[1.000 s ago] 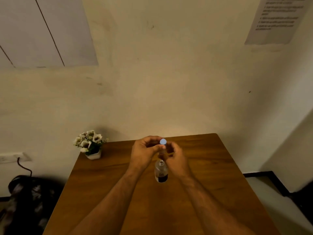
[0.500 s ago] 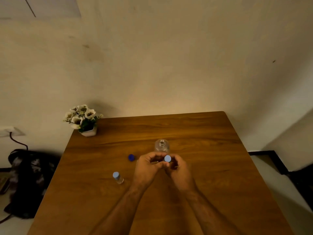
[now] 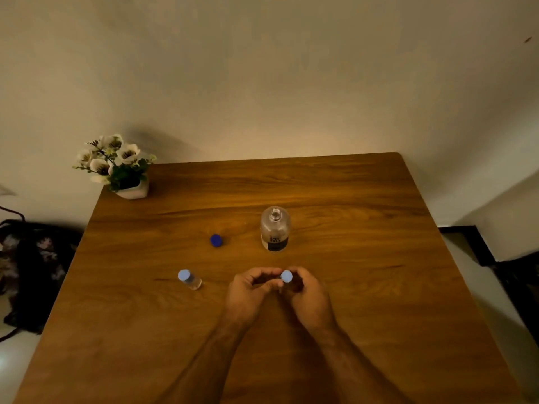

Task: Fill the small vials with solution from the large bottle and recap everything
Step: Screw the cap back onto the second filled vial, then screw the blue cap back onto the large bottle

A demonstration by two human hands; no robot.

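Note:
A large clear bottle [image 3: 275, 228] with a dark label stands uncapped at the middle of the wooden table [image 3: 364, 258]. Its dark blue cap [image 3: 216, 240] lies to the left of it. A small vial with a pale blue cap [image 3: 189, 279] stands further left and nearer to me. My right hand [image 3: 309, 295] holds a second small vial, mostly hidden by the fingers. My left hand [image 3: 250, 293] pinches that vial's pale blue cap [image 3: 286, 276] from the left side.
A small white pot of white flowers [image 3: 116, 167] stands at the table's far left corner. A dark bag [image 3: 32, 272] lies on the floor to the left. The wall runs right behind the table's far edge.
The camera has tilted down, bringing the whole table into view. My hands have come down and toward me with the vial, away from the large bottle, and still hold the vial and cap.

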